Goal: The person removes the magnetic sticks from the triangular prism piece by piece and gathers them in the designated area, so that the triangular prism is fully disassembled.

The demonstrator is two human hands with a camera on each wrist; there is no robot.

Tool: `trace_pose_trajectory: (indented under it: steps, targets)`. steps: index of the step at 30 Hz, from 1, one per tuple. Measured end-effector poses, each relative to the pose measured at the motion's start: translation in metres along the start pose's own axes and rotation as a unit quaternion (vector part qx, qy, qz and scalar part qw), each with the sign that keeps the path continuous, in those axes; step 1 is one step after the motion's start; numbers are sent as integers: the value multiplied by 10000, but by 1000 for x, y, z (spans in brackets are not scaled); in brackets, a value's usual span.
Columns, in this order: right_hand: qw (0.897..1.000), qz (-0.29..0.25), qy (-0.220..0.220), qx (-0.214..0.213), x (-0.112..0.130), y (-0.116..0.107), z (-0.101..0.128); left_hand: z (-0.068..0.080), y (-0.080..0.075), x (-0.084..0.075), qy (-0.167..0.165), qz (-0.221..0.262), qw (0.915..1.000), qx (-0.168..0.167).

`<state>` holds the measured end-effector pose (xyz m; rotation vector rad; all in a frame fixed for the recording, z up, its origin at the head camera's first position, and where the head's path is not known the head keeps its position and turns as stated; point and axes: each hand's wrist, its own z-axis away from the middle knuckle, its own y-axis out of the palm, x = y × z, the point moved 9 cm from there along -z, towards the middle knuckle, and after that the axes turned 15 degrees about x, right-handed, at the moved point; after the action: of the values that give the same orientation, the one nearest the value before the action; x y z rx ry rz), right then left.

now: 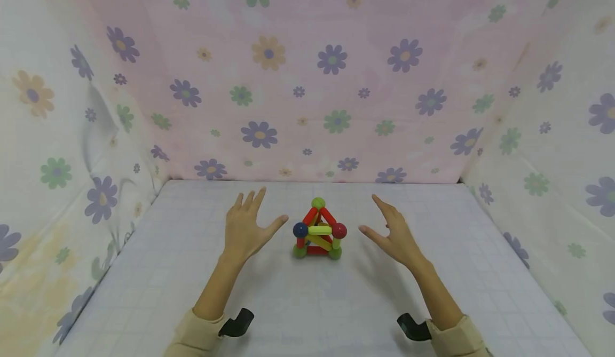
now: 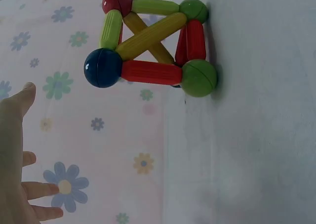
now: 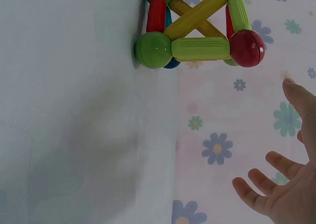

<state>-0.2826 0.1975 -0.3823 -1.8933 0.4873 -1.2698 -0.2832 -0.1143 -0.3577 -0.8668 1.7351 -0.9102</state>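
A small frame of coloured rods and balls (image 1: 319,230) stands on the table in the head view. It has green balls at the base, a dark blue ball (image 2: 102,67) and a red ball (image 3: 247,48) higher up, and a yellow-green ball (image 1: 318,203) at its top. Red, yellow and light green rods link them. To its left, my left hand (image 1: 245,230) is raised with fingers spread, apart from the frame. My right hand (image 1: 396,237) is held up on the other side, thumb and fingers parted, touching nothing. Some far balls and rods are partly hidden.
The white table (image 1: 317,303) has a faint grid pattern. A pink flowered cloth (image 1: 307,79) hangs behind it, with pale flowered cloth at both sides. Black curved pieces (image 1: 237,323) are attached near both sleeve cuffs.
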Motion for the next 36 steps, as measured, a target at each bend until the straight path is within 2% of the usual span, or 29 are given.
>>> trace_pose_trajectory:
  steps: [4,11,16,21,26,31,36]
  targets:
    - [9996,-252,-99,104,3,6,-1,0,7,-5,161,205,9997,-5]
    - [9976,-657,-232,6,6,14,-2,2,25,-11,133,525,9978,384]
    - [9959,-871,-224,12,8,24,-4,3,36,-16,337,798,9956,369]
    - [9944,-1020,-271,84,11,35,-6,3,48,-24,704,1270,9883,476]
    - [9929,-1125,-371,121,15,43,-10,2,61,-28,822,1710,9793,707]
    - [9901,-1316,-455,167,20,49,-13,1,67,-34,959,1892,9744,740]
    - [9914,-1202,-505,143,23,53,-14,0,73,-39,1083,2065,9688,841]
